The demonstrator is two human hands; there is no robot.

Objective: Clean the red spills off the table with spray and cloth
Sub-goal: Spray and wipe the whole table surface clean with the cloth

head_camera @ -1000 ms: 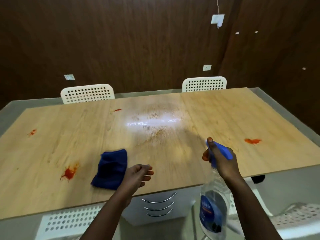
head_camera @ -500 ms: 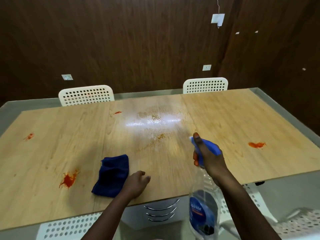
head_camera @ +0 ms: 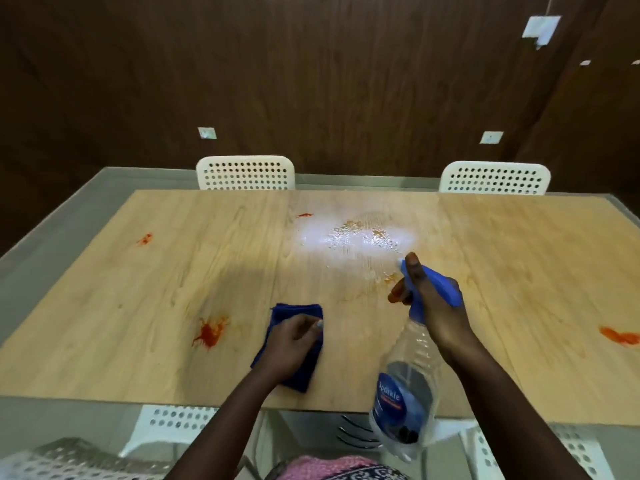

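Observation:
My left hand (head_camera: 290,344) rests on top of the dark blue cloth (head_camera: 282,315), which lies on the wooden table (head_camera: 145,306) near its front edge. My right hand (head_camera: 437,306) grips the blue trigger head of a clear spray bottle (head_camera: 405,403), whose nozzle points toward the table's middle. A wet, shiny patch with orange residue (head_camera: 360,237) lies ahead of the nozzle. Red spills show left of the cloth (head_camera: 209,333), at the far left (head_camera: 145,239), at the far middle (head_camera: 304,215) and at the right edge (head_camera: 620,337).
Two white perforated chairs (head_camera: 245,173) (head_camera: 495,178) stand at the table's far side against a dark wood wall. More white chairs (head_camera: 173,424) and a drawer unit (head_camera: 353,431) sit below the near edge. A grey rim surrounds the tabletop.
My left hand has moved from beside the cloth onto it. My right hand and the bottle have shifted left toward the table's middle. The view has swung left.

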